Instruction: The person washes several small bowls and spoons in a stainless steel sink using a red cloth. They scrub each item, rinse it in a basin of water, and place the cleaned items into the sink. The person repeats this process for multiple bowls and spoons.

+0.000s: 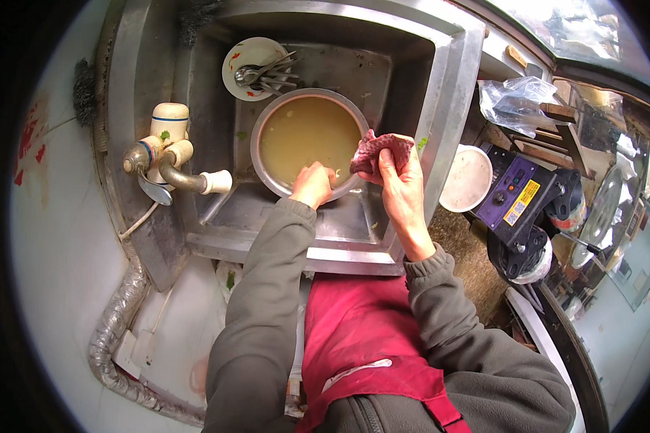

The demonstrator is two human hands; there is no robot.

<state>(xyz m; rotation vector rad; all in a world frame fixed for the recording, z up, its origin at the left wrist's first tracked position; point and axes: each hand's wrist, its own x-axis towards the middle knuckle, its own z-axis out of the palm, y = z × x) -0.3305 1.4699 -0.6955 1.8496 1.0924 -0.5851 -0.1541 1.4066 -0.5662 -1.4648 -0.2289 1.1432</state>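
My right hand (398,170) grips a bunched dark-red cloth (379,153) above the right rim of a round metal basin (256,142). The basin stands in a stainless-steel sink and holds cloudy yellowish water (310,135). My left hand (312,185) reaches over the basin's near rim, its fingers curled down at the water. Its fingertips are partly hidden, so whether they hold anything is unclear. Behind the basin, at the back left of the sink, a white plate (232,60) with red and orange marks carries several metal spoons (265,73).
A metal faucet (181,174) with a cream-coloured body (169,120) juts over the sink's left wall. The steel sink rim (444,108) borders the right side. Beyond it are a round white lid or dish (467,178), a purple-panelled machine (506,192) and a clear plastic bag (514,103).
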